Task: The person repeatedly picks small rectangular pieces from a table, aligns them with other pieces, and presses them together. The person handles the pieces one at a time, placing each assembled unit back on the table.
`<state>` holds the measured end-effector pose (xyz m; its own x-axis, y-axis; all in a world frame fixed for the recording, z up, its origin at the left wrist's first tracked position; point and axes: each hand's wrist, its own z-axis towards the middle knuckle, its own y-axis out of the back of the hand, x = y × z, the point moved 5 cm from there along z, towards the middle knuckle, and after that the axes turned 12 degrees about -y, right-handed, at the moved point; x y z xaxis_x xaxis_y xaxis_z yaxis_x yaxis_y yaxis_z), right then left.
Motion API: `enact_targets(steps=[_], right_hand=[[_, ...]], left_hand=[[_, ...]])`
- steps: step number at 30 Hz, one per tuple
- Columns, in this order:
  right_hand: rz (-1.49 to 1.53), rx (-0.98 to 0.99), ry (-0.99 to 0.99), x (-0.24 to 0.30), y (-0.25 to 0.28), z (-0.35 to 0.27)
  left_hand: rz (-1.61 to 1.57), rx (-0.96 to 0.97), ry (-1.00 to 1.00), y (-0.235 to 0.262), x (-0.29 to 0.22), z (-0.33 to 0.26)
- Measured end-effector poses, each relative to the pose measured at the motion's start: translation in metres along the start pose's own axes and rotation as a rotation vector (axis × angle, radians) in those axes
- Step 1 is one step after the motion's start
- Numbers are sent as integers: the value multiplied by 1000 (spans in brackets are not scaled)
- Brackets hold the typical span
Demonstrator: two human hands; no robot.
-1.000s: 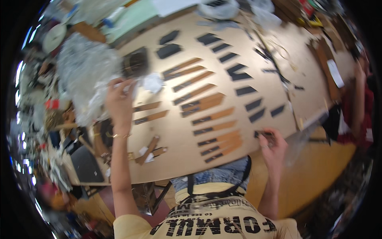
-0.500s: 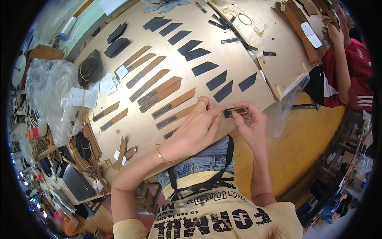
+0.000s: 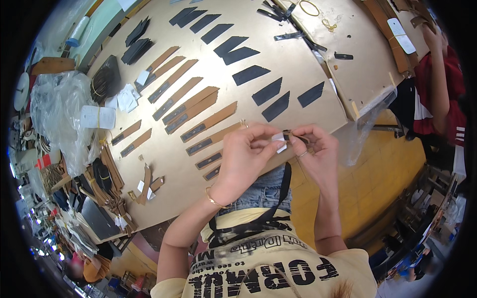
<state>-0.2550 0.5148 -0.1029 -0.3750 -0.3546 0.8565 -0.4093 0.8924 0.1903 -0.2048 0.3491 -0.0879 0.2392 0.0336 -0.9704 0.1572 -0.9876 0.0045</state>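
Close to the table's front edge my two hands meet over a small brown-and-black leather piece [image 3: 286,134]. My right hand [image 3: 318,149] pinches its right end between thumb and fingers and hides much of it. A small white slip [image 3: 280,143] shows between the thumb and fingers of my left hand [image 3: 248,154], right against the piece's left end; whether it is joined to the piece I cannot tell. Beside my left hand lie brown strips with dark insets [image 3: 207,160], the nearest partly covered by the hand. Slant-ended black pieces [image 3: 276,106] lie beyond my hands.
More brown strips [image 3: 191,111] run in a row to the left, near folded white papers [image 3: 128,98] and a banded dark bundle [image 3: 105,79]. Clear plastic bags [image 3: 64,119] fill the left side. Another person's arm [image 3: 438,74] is at the right, by stacked brown strips [image 3: 390,37].
My left hand has come up against the leather piece, and a white slip now shows in its fingers. The piece has tilted in my right hand. The view has shifted slightly.
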Motion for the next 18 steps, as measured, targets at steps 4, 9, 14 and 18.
enact_targets(steps=[4,9,14,18], right_hand=[[42,65,-21,1,3,2],[93,72,-33,4,1,5],[96,73,-55,5,1,5],[88,80,-57,6,2,6]], left_hand=[[265,-1,-224,0,-10,12],[265,104,-47,3,-11,17],[246,97,70,7,-15,15],[452,161,-100,15,-33,14]])
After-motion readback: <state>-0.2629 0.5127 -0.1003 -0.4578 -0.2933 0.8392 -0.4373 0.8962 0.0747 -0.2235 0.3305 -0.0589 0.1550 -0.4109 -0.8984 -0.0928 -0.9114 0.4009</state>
